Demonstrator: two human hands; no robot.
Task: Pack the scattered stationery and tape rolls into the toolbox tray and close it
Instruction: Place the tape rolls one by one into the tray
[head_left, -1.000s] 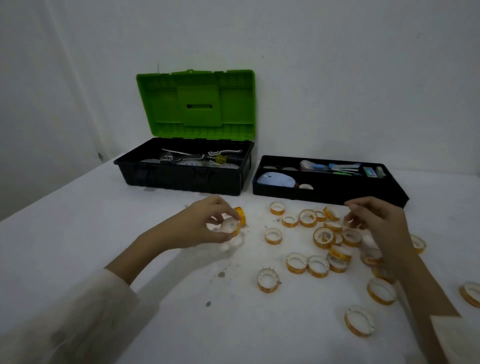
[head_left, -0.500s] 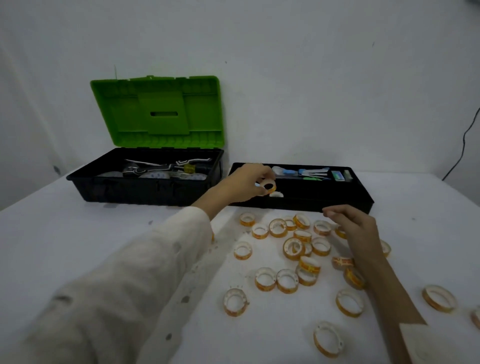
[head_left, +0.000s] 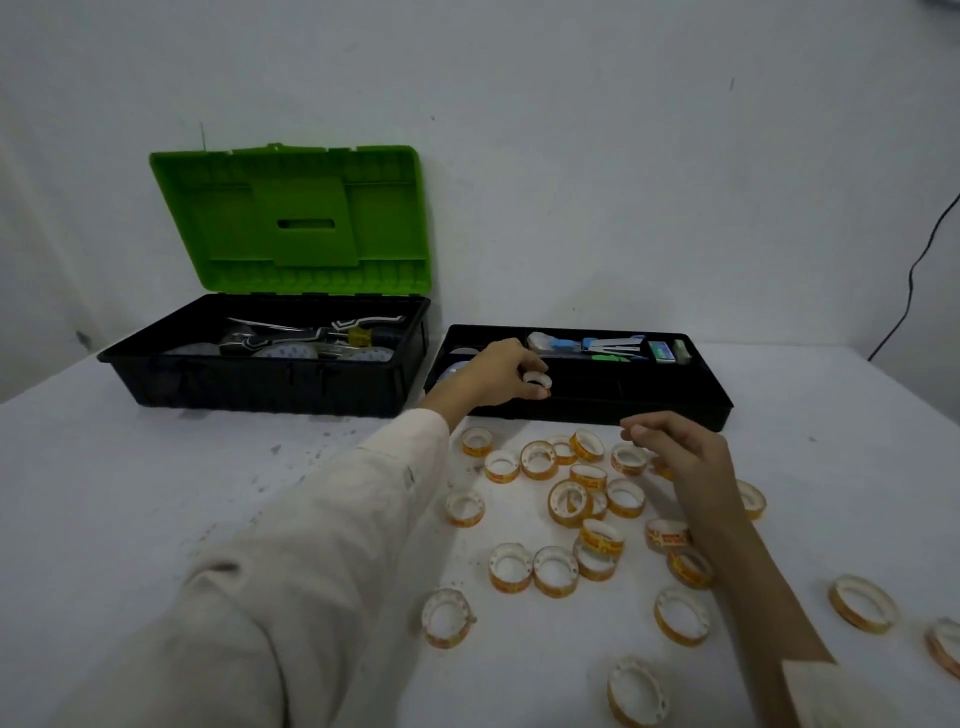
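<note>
- Since 1.0 s back: left hand (head_left: 493, 371) has gone from the table (head_left: 208, 467) to over the tray (head_left: 675, 410), carrying one tape roll (head_left: 537, 381).
- Grip, left hand: pinches the tape roll between thumb and fingertips, low over the tray's front-left part; contact with the tray floor not discernible.
- State, right hand (head_left: 680, 452): hovers above the scattered tape rolls (head_left: 569, 501) on the table, fingers loosely curled, nothing seen in it.
- Tray back compartment: stationery (head_left: 597, 345) in a row.
- Left of tray: toolbox (head_left: 260, 384), green lid (head_left: 296, 223) upright.
- Orange print on rolls: illegible.
</note>
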